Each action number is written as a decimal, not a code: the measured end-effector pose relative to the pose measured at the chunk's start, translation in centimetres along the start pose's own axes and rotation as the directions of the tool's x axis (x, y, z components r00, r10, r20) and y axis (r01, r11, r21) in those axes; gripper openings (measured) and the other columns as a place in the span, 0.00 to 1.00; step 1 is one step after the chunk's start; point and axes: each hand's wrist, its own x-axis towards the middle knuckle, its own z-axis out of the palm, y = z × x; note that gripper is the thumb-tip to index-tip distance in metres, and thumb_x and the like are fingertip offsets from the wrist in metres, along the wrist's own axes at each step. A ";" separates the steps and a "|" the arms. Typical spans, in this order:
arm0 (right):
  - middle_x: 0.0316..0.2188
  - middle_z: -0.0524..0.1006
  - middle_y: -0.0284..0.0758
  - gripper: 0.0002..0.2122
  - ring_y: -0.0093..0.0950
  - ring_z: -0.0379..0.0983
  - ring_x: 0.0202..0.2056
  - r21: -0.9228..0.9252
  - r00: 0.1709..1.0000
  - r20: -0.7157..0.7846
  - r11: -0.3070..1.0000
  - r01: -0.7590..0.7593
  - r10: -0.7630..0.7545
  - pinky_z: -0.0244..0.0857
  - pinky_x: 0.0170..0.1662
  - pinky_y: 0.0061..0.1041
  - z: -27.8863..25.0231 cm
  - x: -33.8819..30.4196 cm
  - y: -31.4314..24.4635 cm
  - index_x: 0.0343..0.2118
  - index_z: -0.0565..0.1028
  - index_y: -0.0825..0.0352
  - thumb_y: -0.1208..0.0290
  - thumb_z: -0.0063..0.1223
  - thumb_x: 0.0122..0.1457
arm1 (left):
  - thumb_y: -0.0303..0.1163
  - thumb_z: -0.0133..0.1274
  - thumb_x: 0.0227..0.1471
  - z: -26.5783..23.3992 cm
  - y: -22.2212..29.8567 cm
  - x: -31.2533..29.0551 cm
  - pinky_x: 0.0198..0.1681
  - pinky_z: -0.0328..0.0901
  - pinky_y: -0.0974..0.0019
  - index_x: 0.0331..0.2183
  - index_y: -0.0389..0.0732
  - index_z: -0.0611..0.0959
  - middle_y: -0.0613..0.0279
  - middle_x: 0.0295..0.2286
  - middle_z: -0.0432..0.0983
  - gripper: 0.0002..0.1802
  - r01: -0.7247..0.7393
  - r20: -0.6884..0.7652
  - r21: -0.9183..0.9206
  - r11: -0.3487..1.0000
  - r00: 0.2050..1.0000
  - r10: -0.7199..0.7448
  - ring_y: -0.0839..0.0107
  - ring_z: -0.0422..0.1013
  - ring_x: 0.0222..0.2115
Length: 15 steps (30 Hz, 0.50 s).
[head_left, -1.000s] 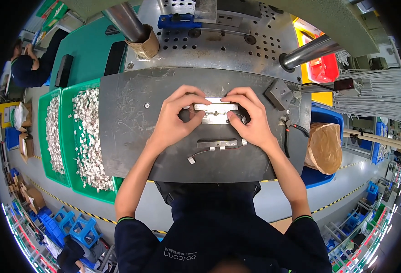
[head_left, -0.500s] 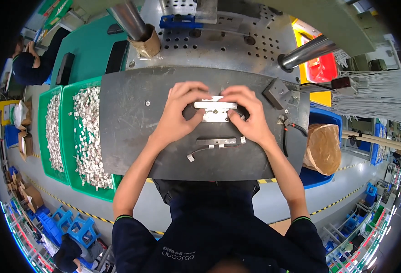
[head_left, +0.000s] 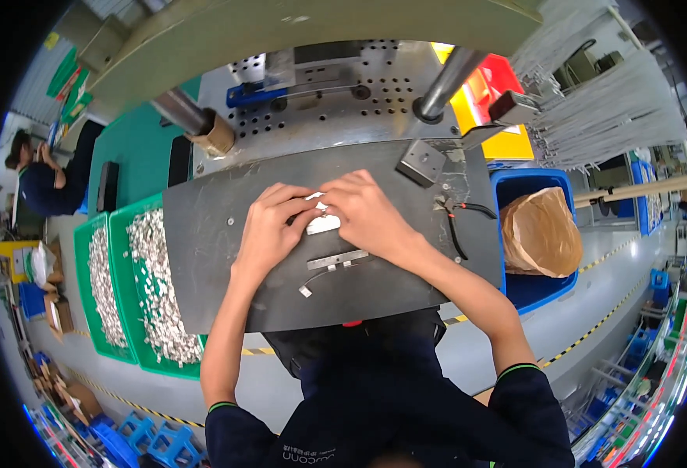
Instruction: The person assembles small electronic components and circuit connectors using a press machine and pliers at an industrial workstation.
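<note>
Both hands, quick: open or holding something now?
Left hand: curled at the silver piece; grip can't be told.
Right hand: curled there too; grip can't be told.

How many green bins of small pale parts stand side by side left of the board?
2: the inner bin beside the dark board, and the outer bin just left of it. The board may hide others.
</note>
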 end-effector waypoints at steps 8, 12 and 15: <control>0.67 0.62 0.48 0.31 0.51 0.56 0.68 -0.082 0.970 -0.138 0.974 -0.211 0.199 0.52 0.68 0.49 -5.7 -5.3 -2.1 0.65 0.70 0.57 0.59 0.67 0.60 | 0.34 0.68 0.53 -2.0 2.0 1.1 0.49 0.74 0.58 0.40 0.37 0.90 0.52 0.50 0.81 0.13 0.085 0.118 0.083 0.993 0.988 -0.095 0.53 0.75 0.51; 0.71 0.55 0.54 0.40 0.55 0.49 0.71 -0.304 0.828 -0.309 0.777 -0.551 0.467 0.40 0.70 0.55 -8.8 -12.0 -1.6 0.71 0.64 0.54 0.50 0.68 0.57 | 0.32 0.64 0.57 0.0 4.4 4.4 0.60 0.68 0.53 0.49 0.40 0.86 0.51 0.54 0.76 0.18 0.085 0.197 0.028 0.996 0.976 -0.088 0.51 0.70 0.57; 0.71 0.58 0.50 0.34 0.50 0.50 0.72 -0.379 0.806 -0.293 0.711 -0.592 0.515 0.39 0.71 0.55 -8.4 -16.1 0.5 0.70 0.66 0.55 0.56 0.65 0.61 | 0.31 0.64 0.54 4.3 5.4 8.8 0.62 0.65 0.53 0.56 0.40 0.81 0.52 0.55 0.76 0.28 -0.157 0.208 0.003 0.988 0.966 0.153 0.49 0.70 0.57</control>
